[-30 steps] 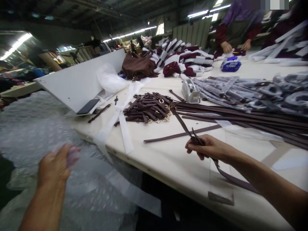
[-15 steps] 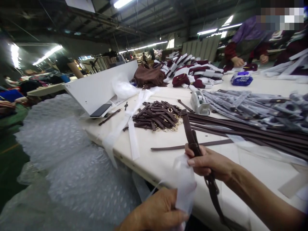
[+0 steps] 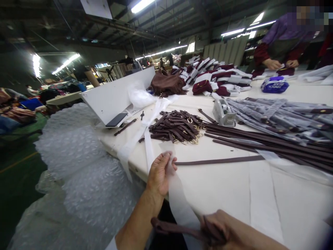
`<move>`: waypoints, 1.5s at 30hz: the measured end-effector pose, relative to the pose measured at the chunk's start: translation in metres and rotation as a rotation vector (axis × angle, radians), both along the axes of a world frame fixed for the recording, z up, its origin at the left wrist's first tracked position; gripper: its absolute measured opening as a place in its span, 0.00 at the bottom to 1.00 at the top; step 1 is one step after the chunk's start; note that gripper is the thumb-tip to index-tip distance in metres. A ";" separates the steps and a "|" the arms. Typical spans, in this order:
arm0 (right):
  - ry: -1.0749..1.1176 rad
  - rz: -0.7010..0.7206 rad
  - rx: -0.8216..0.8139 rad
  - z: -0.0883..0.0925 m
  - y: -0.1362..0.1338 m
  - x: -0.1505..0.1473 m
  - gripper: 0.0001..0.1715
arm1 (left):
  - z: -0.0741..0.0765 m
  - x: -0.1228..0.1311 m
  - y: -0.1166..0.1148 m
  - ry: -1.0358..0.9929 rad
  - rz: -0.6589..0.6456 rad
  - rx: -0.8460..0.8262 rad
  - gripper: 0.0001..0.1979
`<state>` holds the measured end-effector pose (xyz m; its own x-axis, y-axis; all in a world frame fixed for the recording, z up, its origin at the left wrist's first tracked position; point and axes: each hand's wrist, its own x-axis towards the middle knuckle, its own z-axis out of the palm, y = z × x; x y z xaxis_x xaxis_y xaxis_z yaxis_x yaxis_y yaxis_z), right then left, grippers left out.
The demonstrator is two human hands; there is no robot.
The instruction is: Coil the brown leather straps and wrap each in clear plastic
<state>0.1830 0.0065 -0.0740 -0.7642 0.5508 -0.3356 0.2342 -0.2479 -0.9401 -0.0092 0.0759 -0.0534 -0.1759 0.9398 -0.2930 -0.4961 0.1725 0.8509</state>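
Observation:
My left hand (image 3: 161,172) pinches the upper end of a translucent white wrapping strip (image 3: 179,198) over the table's near edge. The strip hangs down in a curve toward my right hand (image 3: 221,229), low in the view. That hand is closed around a dark brown leather strap (image 3: 177,227), whose looped end sticks out to the left; motion blurs it, and its fingers are partly hidden. Just beyond my left fingers, a long thin brown strap (image 3: 218,160) lies flat. Farther back is a pile of short brown straps (image 3: 179,126) with gold-coloured metal rings.
Long brown straps and plastic-wrapped straps (image 3: 281,111) spread across the right, beside a grey tape dispenser (image 3: 224,113). Bubble wrap (image 3: 75,132) hangs at the left edge. Behind are a phone (image 3: 116,119), a brown fringed bag (image 3: 166,82) and a co-worker's hands (image 3: 272,64).
My left hand has risen and moved away from me with the end of the white strip. My right hand has dropped toward the bottom with the strap, which now points left.

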 end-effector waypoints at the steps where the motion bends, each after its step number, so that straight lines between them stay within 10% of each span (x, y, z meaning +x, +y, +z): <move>1: 0.021 -0.093 -0.018 -0.001 0.004 0.003 0.07 | -0.002 0.003 -0.005 0.030 -0.026 0.013 0.15; 7: 0.136 -0.599 0.137 0.012 0.044 0.022 0.18 | -0.026 0.032 -0.041 0.215 -0.207 0.070 0.16; 30: -0.010 -0.555 0.365 0.017 0.038 0.024 0.23 | -0.033 0.037 -0.061 0.280 -0.305 0.100 0.14; 37: -0.244 -0.467 0.293 0.038 0.017 0.075 0.25 | -0.040 0.020 -0.068 0.558 -0.501 0.243 0.11; 45: -0.127 -0.460 0.201 0.033 0.006 0.067 0.21 | -0.037 0.029 -0.076 0.762 -0.602 0.469 0.09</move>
<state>0.2501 0.0125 -0.0406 -0.3878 0.8836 -0.2626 0.2587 -0.1691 -0.9510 0.0201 -0.0002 -0.0908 0.3687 0.9230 0.1099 0.2498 -0.2123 0.9447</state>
